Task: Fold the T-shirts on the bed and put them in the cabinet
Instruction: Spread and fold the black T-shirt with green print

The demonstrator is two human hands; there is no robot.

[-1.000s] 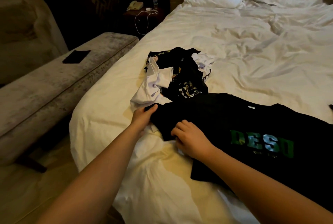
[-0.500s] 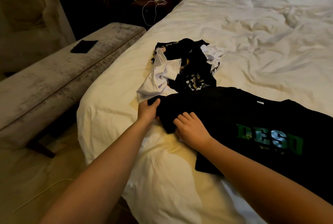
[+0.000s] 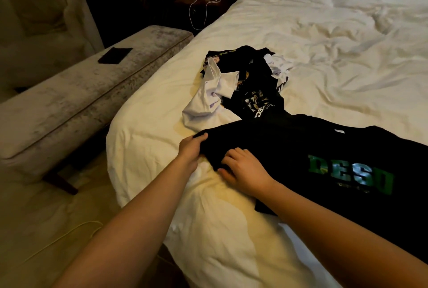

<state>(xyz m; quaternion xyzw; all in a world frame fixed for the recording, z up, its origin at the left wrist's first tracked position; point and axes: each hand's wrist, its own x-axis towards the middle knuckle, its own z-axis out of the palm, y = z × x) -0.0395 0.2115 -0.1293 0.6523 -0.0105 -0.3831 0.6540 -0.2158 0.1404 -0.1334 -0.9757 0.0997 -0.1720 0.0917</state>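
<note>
Hands [image 3: 191, 148] [image 3: 245, 170] gripping black T-shirt [image 3: 301, 148], green "DESU" lettering [image 3: 349, 175]

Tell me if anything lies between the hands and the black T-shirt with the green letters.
Nothing visible does. The left hand already grips the sleeve of the black T-shirt, and the right hand rests on it just beside. The pile of unfolded shirts lies farther up the bed.

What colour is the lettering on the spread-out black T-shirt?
Green, with pale highlights, on the black T-shirt; clearest in the head view.
</note>
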